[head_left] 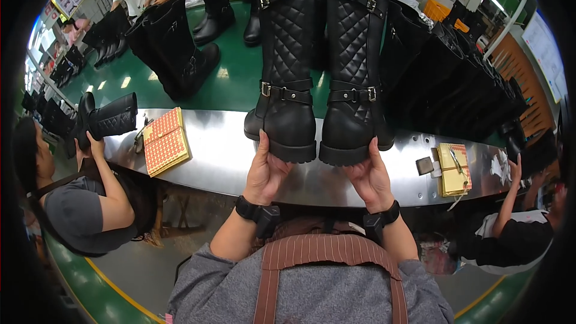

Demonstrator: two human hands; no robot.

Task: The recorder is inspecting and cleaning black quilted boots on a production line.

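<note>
Two tall black boots with quilted shafts and buckled straps stand upright side by side in front of me, heels toward me. My left hand [264, 170] grips the left boot [287, 54] by its heel, thumb on the back and fingers under the sole. In the same way my right hand [369, 175] is closed round the heel of the right boot [354, 54]. The heels are level, with a narrow gap between them. Both are held at the metal edge [228, 138] of the bench. My fingertips are hidden beneath the soles.
A green bench surface [240, 72] lies beyond, with another black boot [174, 48] at left and a row of black boots [444, 78] at right. Sticker sheets [165, 143] and a yellow pad [454, 171] lie on the metal. Co-workers sit at both sides, the left one [90, 198] holding a boot.
</note>
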